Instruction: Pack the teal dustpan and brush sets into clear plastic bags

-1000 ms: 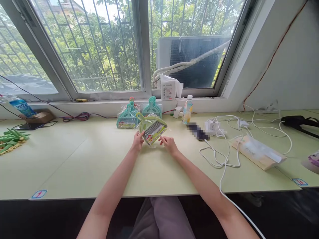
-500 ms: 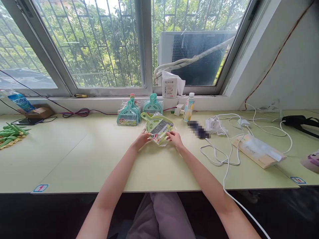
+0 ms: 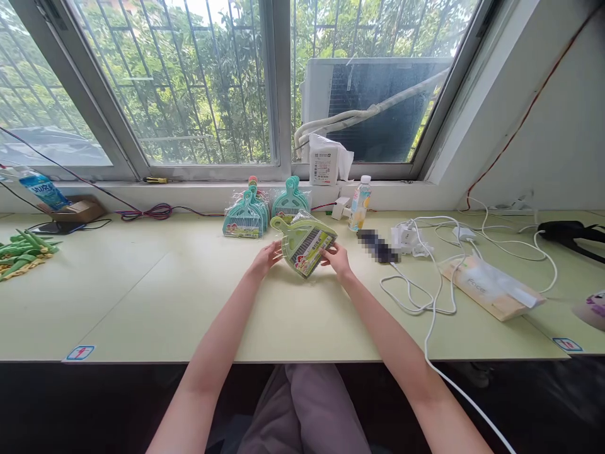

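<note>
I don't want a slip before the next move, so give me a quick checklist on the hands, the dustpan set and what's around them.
1. Right hand gripping the wrapped yellow-green dustpan set: ok, fingers at its right side, by the label.
2. Left hand gripping too: cannot tell; it is at the left edge, contact unclear.
3. Set held level: not ok, tilted with its handle toward the upper left.
4. Bottle upright: ok.
5. White cable clear of the right forearm: cannot tell; they run close together in view.
</note>
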{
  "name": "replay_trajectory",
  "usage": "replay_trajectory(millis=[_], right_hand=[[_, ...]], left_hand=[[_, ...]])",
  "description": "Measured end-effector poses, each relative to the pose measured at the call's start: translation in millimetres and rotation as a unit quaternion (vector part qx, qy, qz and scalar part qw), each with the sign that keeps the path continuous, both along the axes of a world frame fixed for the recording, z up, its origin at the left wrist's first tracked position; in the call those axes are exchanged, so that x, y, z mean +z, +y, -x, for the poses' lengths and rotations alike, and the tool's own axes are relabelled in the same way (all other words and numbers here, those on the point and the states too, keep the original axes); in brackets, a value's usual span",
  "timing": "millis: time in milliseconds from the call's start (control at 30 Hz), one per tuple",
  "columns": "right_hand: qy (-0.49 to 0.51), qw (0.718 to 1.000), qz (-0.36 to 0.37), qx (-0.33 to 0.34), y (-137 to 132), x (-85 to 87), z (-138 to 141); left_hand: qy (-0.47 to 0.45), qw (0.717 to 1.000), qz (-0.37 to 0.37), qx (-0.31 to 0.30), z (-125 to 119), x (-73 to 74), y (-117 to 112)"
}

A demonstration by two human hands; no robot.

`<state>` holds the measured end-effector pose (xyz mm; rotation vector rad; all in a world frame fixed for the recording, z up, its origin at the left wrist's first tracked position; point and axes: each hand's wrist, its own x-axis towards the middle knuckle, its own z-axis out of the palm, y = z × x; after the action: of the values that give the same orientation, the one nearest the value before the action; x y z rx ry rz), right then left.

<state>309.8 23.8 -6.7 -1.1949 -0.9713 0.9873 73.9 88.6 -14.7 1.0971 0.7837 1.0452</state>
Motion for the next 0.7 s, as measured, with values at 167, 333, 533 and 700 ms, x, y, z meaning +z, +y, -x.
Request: replay_trajectory(millis=[167, 333, 533, 700], right_hand=[[-0.020, 0.999, 0.007, 0.027, 0.2, 0.3, 5.4], [-0.025, 0.999, 0.008, 0.020, 1.8, -1.1, 3.9], [-0.020, 1.000, 0.003, 0.006, 5.9, -4.6, -14.7], [0.021, 0.999, 0.004, -0.034, 8.0, -8.5, -15.5]], left_hand=[[-0.011, 0.993, -0.001, 0.120, 4.9, -2.9, 11.5], [-0.002, 0.986, -0.036, 0.165, 19.0, 0.6, 14.1], [0.040, 0.923, -0.089, 0.372, 51.9, 7.5, 21.2], [0.164, 0.724, -0.076, 0.666, 81.0, 23.5, 3.8]])
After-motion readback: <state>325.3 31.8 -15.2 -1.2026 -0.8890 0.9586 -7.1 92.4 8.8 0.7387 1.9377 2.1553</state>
